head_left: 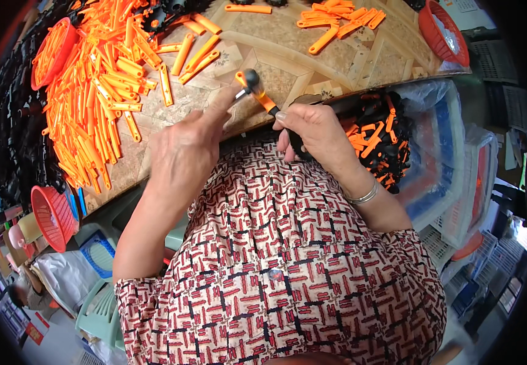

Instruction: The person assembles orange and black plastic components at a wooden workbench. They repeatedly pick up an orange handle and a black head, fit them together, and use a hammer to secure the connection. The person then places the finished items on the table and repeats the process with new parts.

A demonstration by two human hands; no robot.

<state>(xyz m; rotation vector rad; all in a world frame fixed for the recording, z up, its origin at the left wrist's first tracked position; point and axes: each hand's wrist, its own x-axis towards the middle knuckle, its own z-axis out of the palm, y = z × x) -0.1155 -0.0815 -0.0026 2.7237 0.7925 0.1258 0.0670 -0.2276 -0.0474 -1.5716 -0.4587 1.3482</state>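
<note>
We have one orange strip (265,100) in work above the near edge of the bench (312,55): our right hand (315,131) has its grip clamped on the strip's near end, while our left hand (184,152) pinches the dark round cap (251,78) at its far end. We judge much is left: a big heap of loose orange strips (102,79) lies far left, and joined black-and-orange pieces (376,137) fill the clear bag at right.

Clear plastic bag (440,131) lining right bin, red sign (34,333) lower left
</note>
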